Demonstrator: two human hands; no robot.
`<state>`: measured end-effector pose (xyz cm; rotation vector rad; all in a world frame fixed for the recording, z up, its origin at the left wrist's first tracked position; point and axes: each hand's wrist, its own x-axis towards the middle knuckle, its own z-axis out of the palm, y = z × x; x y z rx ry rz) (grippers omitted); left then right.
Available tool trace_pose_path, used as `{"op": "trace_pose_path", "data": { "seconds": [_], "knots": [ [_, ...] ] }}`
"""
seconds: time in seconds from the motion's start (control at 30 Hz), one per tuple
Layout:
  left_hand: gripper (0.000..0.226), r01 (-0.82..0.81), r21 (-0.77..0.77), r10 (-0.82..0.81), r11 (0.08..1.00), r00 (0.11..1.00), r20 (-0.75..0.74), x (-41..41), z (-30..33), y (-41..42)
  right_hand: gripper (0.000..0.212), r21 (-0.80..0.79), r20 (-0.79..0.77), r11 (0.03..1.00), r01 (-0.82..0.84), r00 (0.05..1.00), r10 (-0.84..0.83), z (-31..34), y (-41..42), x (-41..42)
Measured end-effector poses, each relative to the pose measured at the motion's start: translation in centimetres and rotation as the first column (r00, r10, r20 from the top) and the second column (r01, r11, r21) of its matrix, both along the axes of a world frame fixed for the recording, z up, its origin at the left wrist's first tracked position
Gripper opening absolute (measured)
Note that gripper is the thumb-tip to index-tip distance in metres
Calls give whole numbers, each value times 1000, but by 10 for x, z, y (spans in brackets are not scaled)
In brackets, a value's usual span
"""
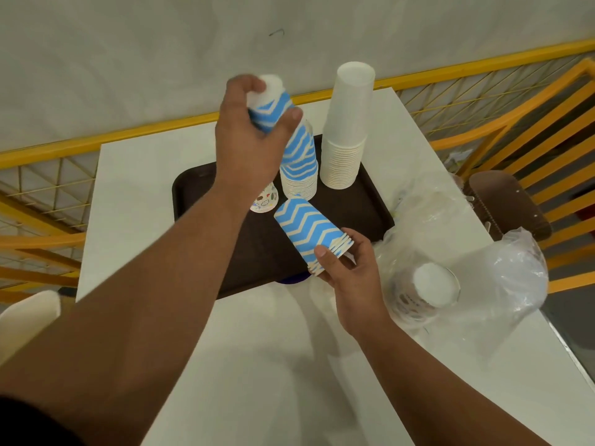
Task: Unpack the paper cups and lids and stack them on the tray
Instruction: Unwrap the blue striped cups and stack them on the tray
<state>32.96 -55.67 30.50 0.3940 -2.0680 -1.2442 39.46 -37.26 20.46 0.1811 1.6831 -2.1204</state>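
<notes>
Because paper cups crush easily, the left hand (248, 136) wraps the tall stack's (297, 156) top, seemingly lightly; the right hand (347, 272) pinches a short stack (310, 228) by its rims.

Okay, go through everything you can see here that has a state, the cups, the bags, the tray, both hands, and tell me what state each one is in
Left hand: grips the top of the zigzag stack.
Zigzag stack: upside down on the tray, leaning.
Right hand: holds a short zigzag batch.
Short zigzag batch: nested, tilted, above the tray.
White stack: upright on the tray, upside down.
Patterned cup: on the tray, partly hidden.
Tray: flat on the table.
Plastic bag: opened, crumpled, cups inside.
</notes>
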Motion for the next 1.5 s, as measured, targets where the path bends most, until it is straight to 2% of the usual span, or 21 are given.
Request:
{"op": "trace_pose_path", "data": {
  "seconds": [0.17,0.3,0.4,0.5,0.57,0.63,0.73,0.77,0.83,0.87,0.9,1.07,1.17,1.3,1.4,1.5],
  "knots": [
    [46,95,-225,-78,970,993,87,-44,-2,-4,74,2,19,1000,0,1000,0,-2,2,2],
    [48,172,-314,-72,934,949,306,-55,-31,-6,76,-2,19,1000,3,1000,-3,-3,5,3],
    [46,211,-282,-64,936,888,455,-51,-48,-6,78,13,13,1000,7,1000,-7,-3,7,3],
    [41,173,-253,-48,952,900,432,-40,-41,-3,76,-1,15,1000,5,1000,-5,1,6,1],
    [42,90,-231,3,969,928,372,-25,-30,2,73,-37,18,999,17,1000,-16,5,6,-1],
    [39,-34,-93,62,995,948,313,-1,-26,10,71,-77,25,997,31,999,-29,9,3,-3],
    [35,-132,262,32,956,935,353,35,-37,27,69,-110,19,994,30,999,-28,12,-1,-5],
    [35,-122,427,-42,896,934,355,45,-42,33,68,-119,16,993,25,1000,-23,13,-2,-5],
    [36,-79,705,-180,705,941,285,59,-46,44,65,-128,-4,992,10,1000,-10,15,-4,-5],
    [36,-72,762,-200,644,945,258,63,-48,48,64,-120,-17,993,-1,1000,-1,15,-5,-5],
    [37,-83,771,-190,632,947,258,65,-49,50,63,-106,-28,994,-12,1000,9,15,-5,-4],
    [41,-172,749,-95,640,950,298,65,-53,53,60,22,-106,999,-30,994,33,9,-5,-2],
    [37,-167,661,-29,732,961,274,57,-47,47,63,18,-100,1000,-11,995,12,10,-4,-4],
    [32,-146,391,105,909,987,124,33,-15,28,63,-15,-62,999,35,997,-35,15,-5,-9],
    [36,-52,177,49,983,999,18,7,6,17,63,-29,-41,998,52,998,-53,19,-6,-13],
    [40,36,-32,-35,999,999,33,-25,11,10,64,-35,-42,998,57,997,-59,22,-8,-16]
  ]
}}
